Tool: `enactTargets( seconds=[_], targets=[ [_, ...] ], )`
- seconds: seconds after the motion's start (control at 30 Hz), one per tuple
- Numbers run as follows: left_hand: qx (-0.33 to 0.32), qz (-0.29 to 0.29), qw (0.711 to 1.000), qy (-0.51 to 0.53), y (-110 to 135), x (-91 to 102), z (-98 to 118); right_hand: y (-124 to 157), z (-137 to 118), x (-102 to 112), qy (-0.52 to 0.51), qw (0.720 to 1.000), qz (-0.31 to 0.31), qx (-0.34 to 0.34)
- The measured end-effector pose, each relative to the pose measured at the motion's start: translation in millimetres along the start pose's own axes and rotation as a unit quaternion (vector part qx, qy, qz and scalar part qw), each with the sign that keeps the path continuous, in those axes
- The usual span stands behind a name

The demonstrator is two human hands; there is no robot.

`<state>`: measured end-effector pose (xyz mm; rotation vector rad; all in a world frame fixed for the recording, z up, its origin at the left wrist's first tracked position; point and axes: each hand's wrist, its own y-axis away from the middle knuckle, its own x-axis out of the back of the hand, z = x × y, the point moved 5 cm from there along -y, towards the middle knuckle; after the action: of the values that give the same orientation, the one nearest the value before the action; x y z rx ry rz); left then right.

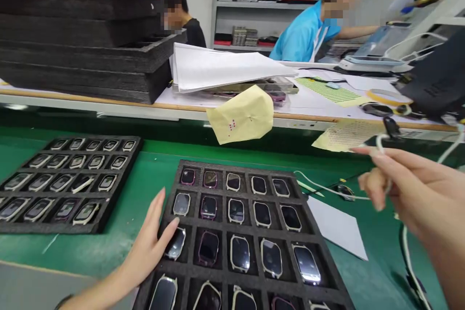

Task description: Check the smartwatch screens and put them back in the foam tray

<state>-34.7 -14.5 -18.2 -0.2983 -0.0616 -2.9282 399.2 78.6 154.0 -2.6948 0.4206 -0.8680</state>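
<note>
A black foam tray point(224, 227) lies on the green mat, with several smartwatch bodies in its square pockets, most pale-rimmed and a few purple. My left hand point(150, 242) rests at the tray's left edge with fingers stretched out and thumb apart, beside a watch body point(177, 243) in the third row. Nothing is held in it. To the right of the tray, my right hand point(407, 184) is raised above the mat, its fingers curled round a white cable point(379, 143). Part of the cable is hidden behind the fingers.
A second foam tray of watch bodies point(101, 210) lies at the left. Above the mat runs a shelf with stacked black foam point(76, 58), white papers point(228, 65) and a hanging yellow note point(243, 116). A white card point(337, 227) lies right of the near tray. Two people sit beyond.
</note>
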Motion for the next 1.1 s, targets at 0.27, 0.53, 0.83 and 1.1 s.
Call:
enactTargets(
  seconds=[0.27, 0.53, 0.83, 1.1],
  targets=[
    [0.155, -0.251, 0.883, 0.365, -53.9, -69.2, 82.5, 100.1, -108.8, -207.8, 0.074, 0.885, -0.372, 0.269],
    [0.210, -0.307, 0.865, 0.338, -58.8, -56.2, 39.4, 42.8, -113.5, -233.8, 0.107, 0.837, -0.412, 0.343],
    [0.198, -0.394, 0.860, 0.258, -46.4, -61.6, 31.0, 40.8, -110.2, -324.7, 0.241, 0.720, -0.502, 0.414],
    [0.252, -0.360, 0.880, 0.181, -36.1, -53.6, 9.5, 47.3, -102.7, -323.2, 0.278, 0.727, -0.507, 0.370]
  ],
)
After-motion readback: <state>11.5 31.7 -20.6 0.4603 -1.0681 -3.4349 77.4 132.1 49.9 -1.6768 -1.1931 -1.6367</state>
